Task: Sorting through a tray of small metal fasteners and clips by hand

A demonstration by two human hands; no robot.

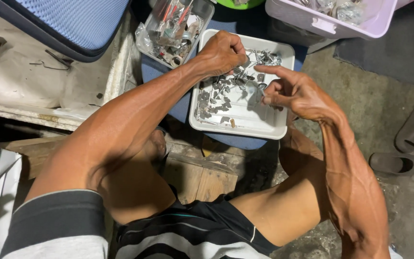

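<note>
A white rectangular tray (259,125) holds several small grey metal parts (219,93), spread mostly over its left and far side. My left hand (221,52) hovers over the tray's far left corner with its fingers curled shut, seemingly pinching small metal pieces. My right hand (295,91) is over the tray's right side; thumb and fingers pinch a small metal piece (263,88) while the index finger points left. The two hands are close together above the parts.
A clear box of mixed hardware (173,29) sits behind the tray. A pale lilac tub (331,21) stands at the far right. Brown sandals (406,144) lie on the concrete floor at right. A wooden block (200,175) is under my knees, a blue case (73,24) at left.
</note>
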